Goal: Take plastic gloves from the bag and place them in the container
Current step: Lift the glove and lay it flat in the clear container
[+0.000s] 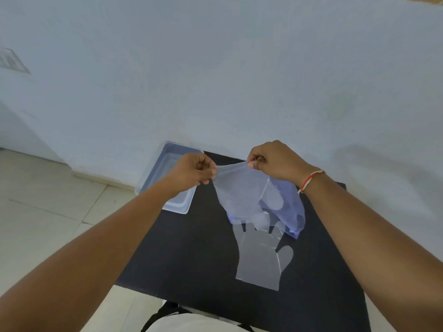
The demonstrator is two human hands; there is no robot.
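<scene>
My left hand (191, 170) and my right hand (275, 161) each pinch one top corner of a thin clear plastic glove (237, 195), stretched between them above the black table (191, 248). The glove hangs down with its fingers pointing toward the table. Behind and below it lies a bluish plastic bag (290, 207), partly hidden by the held glove. A second clear glove (261, 257) lies flat on the table in front of the bag. The clear rectangular container (165, 161) stands at the table's far left corner, just behind my left hand.
A pale wall rises directly behind the table. Light floor tiles (48, 212) spread out to the left. The table's near edge sits just above my lap at the bottom of the view.
</scene>
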